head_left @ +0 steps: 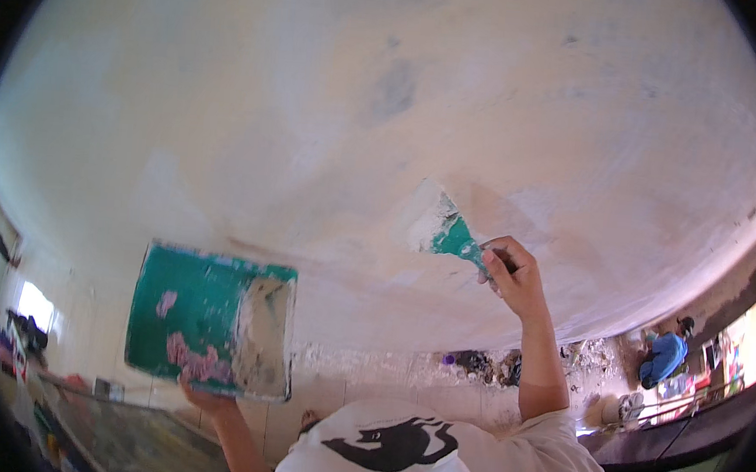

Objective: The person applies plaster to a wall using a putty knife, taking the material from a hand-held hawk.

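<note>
My right hand [513,273] grips the handle of a green putty knife [457,240]. Its broad blade, smeared with whitish filler, lies against or very close to the pale, patchy wall [298,125]. Lower left, my left hand [205,398] holds a green rectangular tray [199,285] by its near edge, my fingers partly hidden beneath it. Beige putty [261,337] coats the tray's right side, and a lump of pink putty [201,362] sticks near the bottom, with a smaller pink dab higher up.
Rubble and debris [496,365] lie on the tiled floor along the wall's foot. A person in blue [666,357] crouches at the far right. A bucket [620,411] stands near there. Cluttered items [29,334] sit at the far left.
</note>
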The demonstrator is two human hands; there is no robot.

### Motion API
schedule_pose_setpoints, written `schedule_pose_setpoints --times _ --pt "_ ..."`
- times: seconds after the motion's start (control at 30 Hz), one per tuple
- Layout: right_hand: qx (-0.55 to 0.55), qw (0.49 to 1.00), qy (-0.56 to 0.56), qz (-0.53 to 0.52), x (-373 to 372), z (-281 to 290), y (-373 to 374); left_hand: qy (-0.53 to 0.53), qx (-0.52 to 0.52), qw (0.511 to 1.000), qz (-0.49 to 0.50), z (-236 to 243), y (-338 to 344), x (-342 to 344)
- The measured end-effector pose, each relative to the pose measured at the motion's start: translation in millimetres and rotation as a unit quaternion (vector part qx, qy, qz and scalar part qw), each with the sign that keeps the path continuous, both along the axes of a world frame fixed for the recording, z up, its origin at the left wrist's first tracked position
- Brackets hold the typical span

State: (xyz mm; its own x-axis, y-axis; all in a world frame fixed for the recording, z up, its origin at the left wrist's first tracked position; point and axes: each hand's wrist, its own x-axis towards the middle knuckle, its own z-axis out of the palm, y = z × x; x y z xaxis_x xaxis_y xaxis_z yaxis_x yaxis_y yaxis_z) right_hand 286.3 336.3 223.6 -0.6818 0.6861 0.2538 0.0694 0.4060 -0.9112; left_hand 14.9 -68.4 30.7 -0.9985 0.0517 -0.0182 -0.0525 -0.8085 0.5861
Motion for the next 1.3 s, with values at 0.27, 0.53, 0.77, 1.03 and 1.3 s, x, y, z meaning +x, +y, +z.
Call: schedule_pose_setpoints --times 0.27,0.53,0.77,1.03,1.3 --pt "-0.141 0.944 -0.140 0.262 -84.1 -83.8 -65.8 -0.030 0.038 0.998 -0.037 -28.6 -20.6 -0.3" --pt "-0.093 0.894 -0.298 0.322 -171.2 -82.1 -88.5 -0.069 0.035 0.995 0.055 -24.0 -6.8 -1.4" --pt "0.117 0.837 -0.399 0.355 -247.7 -95.8 -115.8 -0.113 0.037 0.989 0.088 -21.9 -4.0 -0.1" --pt "0.152 0.846 -0.350 0.371 -263.2 -105.0 -161.3 -0.122 0.030 0.990 0.070 -52.8 -15.6 -2.3" --pt "0.136 0.857 -0.382 0.319 -249.4 -102.8 -131.7 -0.102 0.057 0.992 0.046 -39.0 -12.3 -1.3"
